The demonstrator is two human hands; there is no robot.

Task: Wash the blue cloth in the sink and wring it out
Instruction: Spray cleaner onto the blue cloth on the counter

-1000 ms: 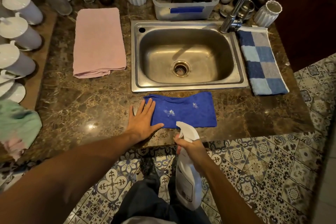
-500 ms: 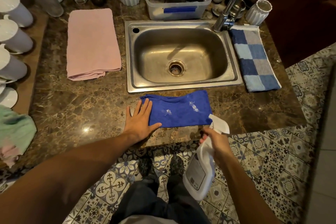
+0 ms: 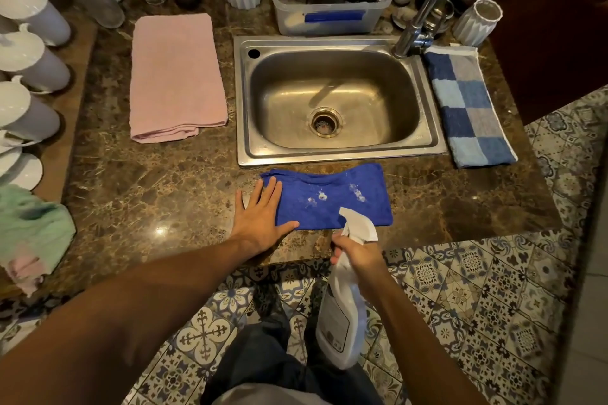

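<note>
Pinning the flat blue cloth (image 3: 332, 197) on the brown marble table (image 3: 148, 194) just before the steel sink (image 3: 332, 99), your left hand (image 3: 260, 217) lies flat-fingered while your right hand (image 3: 357, 251) grips the white spray bottle (image 3: 345, 312), so pre-treating looks underway; next, move it into the basin.

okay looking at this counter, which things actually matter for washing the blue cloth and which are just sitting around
For the job: blue cloth under left hand; spray bottle in right hand; sink; tap.

Lying about: pink towel; checked towel; plastic tub; white jugs.
</note>
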